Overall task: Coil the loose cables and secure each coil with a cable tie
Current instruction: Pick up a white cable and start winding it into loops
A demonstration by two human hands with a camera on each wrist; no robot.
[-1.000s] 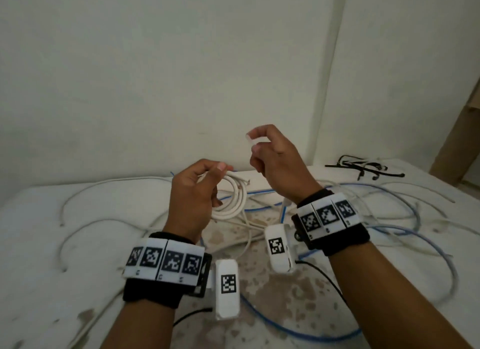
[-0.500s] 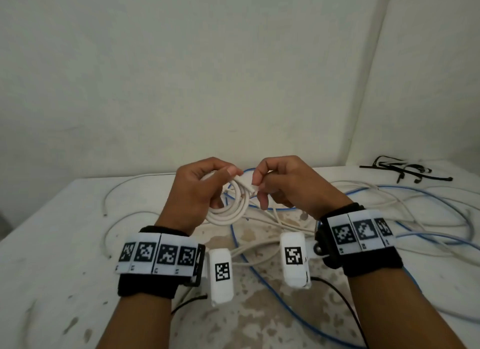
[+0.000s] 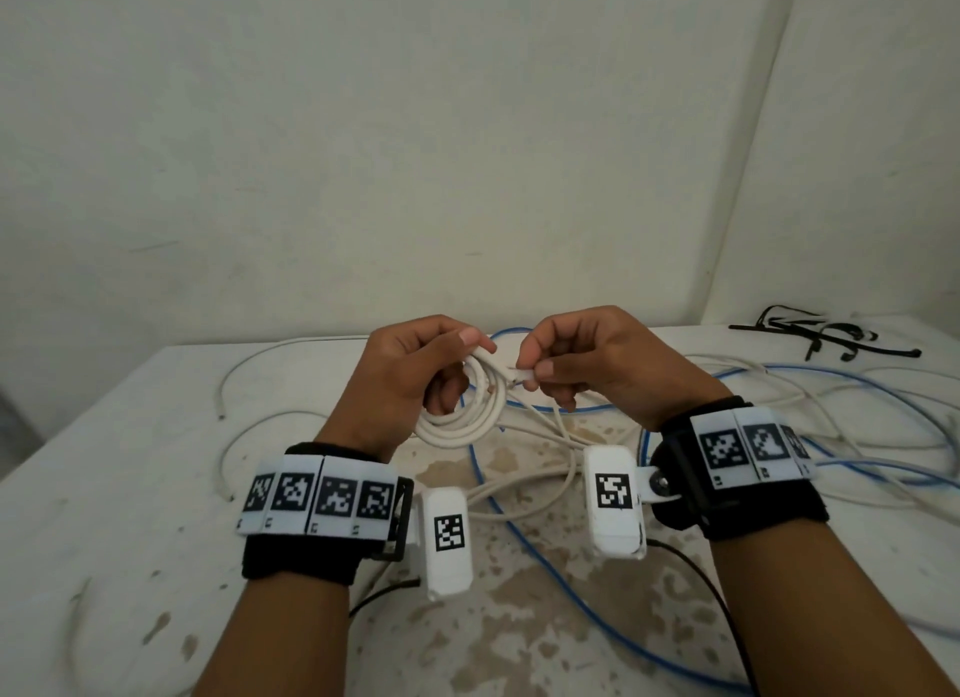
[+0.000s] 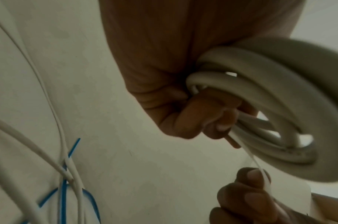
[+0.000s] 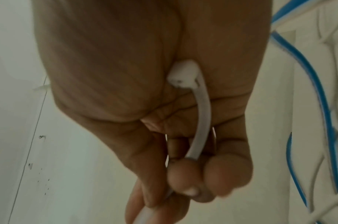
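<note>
From the head view, my left hand (image 3: 410,384) grips one white cable coil (image 3: 467,416) above the table (image 3: 130,462); my right hand (image 3: 587,364), just right of it, pinches a white cable tie (image 3: 511,371) whose long axis runs left-right between them. Loose white and blue cables (image 3: 831,384) I cannot count.

Left wrist: the fingers (image 4: 193,119) clamp about three loops, and the tie strap (image 4: 254,163) runs from the coil to my right hand.

Right wrist: the tie's head (image 5: 183,74) sits in my curled palm.

White cable coil (image 3: 462,416), thick, several loops, held up off table (image 3: 130,488), roughly upright. Thin white cable tie (image 4: 315,168) runs taut from coil's top, head end (image 5: 183,74) square, strap curved. Loose white cables (image 3: 244,436) & blue cable (image 3: 571,608) sprawl uncoiled on table, overlapping. Black ties (image 3: 821,338) far rt corner, apart.
</note>
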